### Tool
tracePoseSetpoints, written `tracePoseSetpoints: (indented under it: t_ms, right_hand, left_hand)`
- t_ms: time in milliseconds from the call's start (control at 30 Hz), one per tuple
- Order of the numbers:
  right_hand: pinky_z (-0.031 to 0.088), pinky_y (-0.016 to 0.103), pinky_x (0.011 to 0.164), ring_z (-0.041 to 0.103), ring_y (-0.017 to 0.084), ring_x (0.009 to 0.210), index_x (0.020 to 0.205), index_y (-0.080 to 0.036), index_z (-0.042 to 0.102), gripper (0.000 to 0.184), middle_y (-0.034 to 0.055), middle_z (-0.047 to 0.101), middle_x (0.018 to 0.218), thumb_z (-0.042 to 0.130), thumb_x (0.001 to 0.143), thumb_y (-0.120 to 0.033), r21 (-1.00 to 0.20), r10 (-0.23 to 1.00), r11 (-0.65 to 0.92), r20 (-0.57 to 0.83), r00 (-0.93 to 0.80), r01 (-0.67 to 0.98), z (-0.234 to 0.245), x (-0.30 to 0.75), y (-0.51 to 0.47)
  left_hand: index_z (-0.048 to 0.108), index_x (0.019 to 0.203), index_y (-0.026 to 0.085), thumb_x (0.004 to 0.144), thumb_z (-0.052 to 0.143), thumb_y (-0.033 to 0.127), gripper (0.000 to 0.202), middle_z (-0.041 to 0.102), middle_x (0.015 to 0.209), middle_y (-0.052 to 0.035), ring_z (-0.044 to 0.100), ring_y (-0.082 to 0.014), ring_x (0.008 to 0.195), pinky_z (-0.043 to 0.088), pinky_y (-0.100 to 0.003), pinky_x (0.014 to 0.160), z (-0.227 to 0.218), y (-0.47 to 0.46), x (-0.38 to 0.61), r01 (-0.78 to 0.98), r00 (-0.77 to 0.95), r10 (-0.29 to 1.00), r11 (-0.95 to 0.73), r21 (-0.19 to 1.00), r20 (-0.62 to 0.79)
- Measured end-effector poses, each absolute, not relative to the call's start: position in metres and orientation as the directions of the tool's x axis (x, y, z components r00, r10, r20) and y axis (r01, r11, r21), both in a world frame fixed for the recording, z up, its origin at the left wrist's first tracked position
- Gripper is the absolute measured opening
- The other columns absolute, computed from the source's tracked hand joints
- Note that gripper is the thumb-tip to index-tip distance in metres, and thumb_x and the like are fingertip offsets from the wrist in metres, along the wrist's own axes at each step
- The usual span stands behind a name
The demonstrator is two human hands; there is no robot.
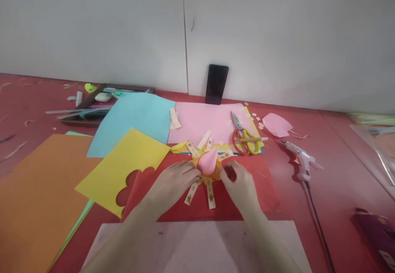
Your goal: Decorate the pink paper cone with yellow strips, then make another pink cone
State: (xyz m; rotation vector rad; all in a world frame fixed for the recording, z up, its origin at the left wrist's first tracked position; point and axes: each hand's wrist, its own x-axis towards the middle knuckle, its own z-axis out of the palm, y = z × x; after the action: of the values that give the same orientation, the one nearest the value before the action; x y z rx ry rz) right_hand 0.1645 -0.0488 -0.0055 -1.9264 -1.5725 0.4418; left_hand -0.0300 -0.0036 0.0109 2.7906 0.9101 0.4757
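A paper craft piece [208, 162], a pink cone on a yellow flower shape with cream star-printed strips fanning out, lies on a red sheet [262, 190]. My left hand [173, 184] rests on its left side, fingers curled against the yellow paper. From the right, my right hand [240, 184] pinches the yellow edge with thumb and fingers. Both hands hold the piece down on the red sheet.
Orange-and-yellow scissors [245, 135] lie on a pink sheet [203, 120]. A glue gun [300, 159] with its cord sits right. Yellow [123, 166], blue [135, 120] and orange [37, 199] sheets spread left. A phone [216, 83] leans on the wall. Pens and tools [89, 104] lie far left.
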Motion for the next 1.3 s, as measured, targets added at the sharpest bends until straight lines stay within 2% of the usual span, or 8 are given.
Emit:
tracePoseSetpoints:
  t_ms: [100,267,567,900,1067,1300]
  right_hand:
    - [0.038,0.026,0.062,0.056,0.017,0.069,0.074,-0.019,0.054,0.011,0.0027,0.062,0.073,0.048,0.076,-0.028,-0.627,0.952,-0.105,0.161,0.261,0.772,-0.007,0.161,-0.049]
    - [0.04,0.026,0.063,0.055,0.017,0.069,0.075,-0.019,0.053,0.011,0.0032,0.061,0.071,0.047,0.079,-0.027,-0.655,0.935,-0.078,0.214,0.284,0.752,-0.008,0.157,-0.051]
    - [0.04,0.025,0.06,0.055,0.016,0.066,0.078,-0.019,0.056,0.023,0.0034,0.061,0.072,0.041,0.084,-0.035,-0.66,0.928,-0.126,0.186,0.323,0.74,-0.001,0.162,-0.056]
    - [0.041,0.024,0.061,0.055,0.014,0.067,0.077,-0.019,0.056,0.019,0.0016,0.06,0.071,0.044,0.083,-0.033,-0.66,0.937,-0.161,0.132,0.325,0.734,0.001,0.166,-0.059]
    - [0.041,0.023,0.06,0.055,0.013,0.066,0.077,-0.019,0.057,0.018,0.0015,0.061,0.072,0.045,0.082,-0.031,-0.664,0.938,-0.125,0.162,0.306,0.737,0.003,0.165,-0.058]
    - [0.041,0.021,0.05,0.054,0.014,0.063,0.078,-0.019,0.057,0.019,0.0042,0.06,0.073,0.044,0.083,-0.032,-0.738,0.96,-0.073,0.132,0.249,0.671,0.002,0.163,-0.059]
  left_hand:
    - [0.06,0.081,0.018,0.088,0.034,0.017,0.027,0.06,0.075,-0.0012,0.054,-0.0124,0.077,0.042,-0.027,0.076,0.01,-0.004,-0.03,0.541,0.769,0.591,-0.805,0.242,0.245]
    - [0.06,0.081,0.019,0.086,0.037,0.013,0.023,0.059,0.075,-0.0012,0.054,-0.0133,0.074,0.042,-0.029,0.076,0.008,-0.007,-0.032,0.571,0.763,0.615,-0.786,0.237,0.202]
    - [0.06,0.084,0.02,0.084,0.04,0.011,0.022,0.06,0.08,-0.0006,0.054,-0.0148,0.077,0.042,-0.031,0.076,0.009,-0.009,-0.034,0.59,0.753,0.631,-0.773,0.232,0.186]
    - [0.059,0.087,0.021,0.08,0.044,0.007,0.022,0.059,0.081,-0.0006,0.054,-0.0158,0.076,0.042,-0.032,0.075,0.01,-0.011,-0.034,0.615,0.74,0.646,-0.763,0.201,0.187]
    - [0.06,0.086,0.021,0.082,0.042,0.009,0.022,0.059,0.081,-0.0012,0.053,-0.0157,0.076,0.041,-0.032,0.075,0.009,-0.011,-0.035,0.615,0.739,0.644,-0.764,0.193,0.198]
    - [0.059,0.085,0.021,0.081,0.041,0.008,0.022,0.058,0.08,-0.0015,0.053,-0.0157,0.076,0.041,-0.032,0.075,0.009,-0.011,-0.033,0.611,0.741,0.644,-0.764,0.207,0.191]
